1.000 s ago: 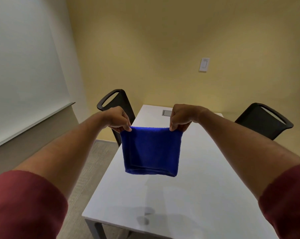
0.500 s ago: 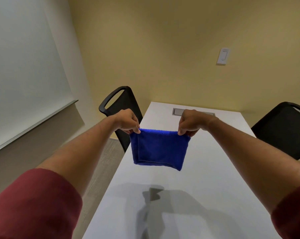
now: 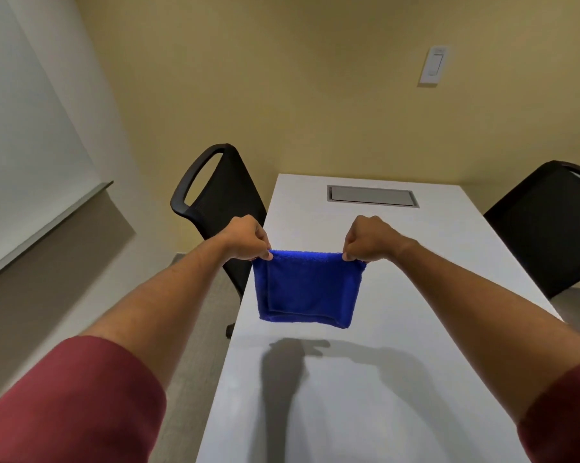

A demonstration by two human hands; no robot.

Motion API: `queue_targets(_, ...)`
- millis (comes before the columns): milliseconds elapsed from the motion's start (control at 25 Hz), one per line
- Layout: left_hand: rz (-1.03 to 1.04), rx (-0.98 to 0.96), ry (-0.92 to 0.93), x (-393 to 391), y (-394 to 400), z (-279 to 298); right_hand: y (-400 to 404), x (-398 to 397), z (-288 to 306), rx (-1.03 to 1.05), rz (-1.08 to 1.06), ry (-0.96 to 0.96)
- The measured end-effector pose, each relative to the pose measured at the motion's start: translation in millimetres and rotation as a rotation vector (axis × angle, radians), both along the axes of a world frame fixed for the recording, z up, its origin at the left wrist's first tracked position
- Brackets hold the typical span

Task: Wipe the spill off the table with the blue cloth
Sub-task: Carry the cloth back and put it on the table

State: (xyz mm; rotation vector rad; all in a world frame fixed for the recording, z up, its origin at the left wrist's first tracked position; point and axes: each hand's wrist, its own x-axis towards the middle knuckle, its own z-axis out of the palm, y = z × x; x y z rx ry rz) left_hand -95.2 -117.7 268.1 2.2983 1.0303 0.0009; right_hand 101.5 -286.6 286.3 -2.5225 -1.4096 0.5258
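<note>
The folded blue cloth hangs in the air above the white table, stretched between my two hands. My left hand pinches its upper left corner and my right hand pinches its upper right corner. The cloth's lower edge hangs free above the tabletop, and its shadow falls on the table nearer to me. I can make out no spill on the table surface from here.
A black chair stands at the table's left side and another black chair at its right. A grey cable hatch is set into the table's far end. A yellow wall with a light switch lies beyond.
The view has shifted forward over the table and the near edge has left the frame. Both hands still hold the cloth by its top corners, now lower and farther over the table.
</note>
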Motion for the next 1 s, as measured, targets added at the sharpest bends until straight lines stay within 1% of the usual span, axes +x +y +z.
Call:
queue_targets(160, -0.039, 0.035, -0.02, 2, 32, -29, 26, -9, -25, 0.005, -0.06, -0.035)
queue_targets(280, -0.104, -0.03, 0.035, 0, 47, -47, 35, -11, -45, -0.058, -0.06, -0.003)
queue_targets(360, -0.159, -0.12, 0.129, -2, 53, -56, 39, -8, -52, -0.135, -0.036, 0.078)
queue_targets(440, -0.182, -0.212, 0.184, -4, 59, -61, 42, -4, -55, -0.216, -0.022, 0.218)
queue_targets(520, -0.193, -0.299, 0.192, -4, 68, -64, 46, 3, -59, -0.261, -0.022, 0.339)
queue_targets(600, -0.194, -0.341, 0.179, 1, 76, -71, 52, 14, -68, -0.255, -0.039, 0.406)
queue_targets(680, -0.182, -0.314, 0.169, 12, 83, -87, 60, 26, -87, -0.244, -0.058, 0.406)
queue_targets(880, -0.109, -0.094, 0.186, 52, 101, -157, 94, 49, -164, -0.206, -0.069, 0.251)
queue_targets(1000, -0.05, -0.04, 0.199, 71, 118, -195, 111, 61, -204, -0.161, -0.068, 0.199)
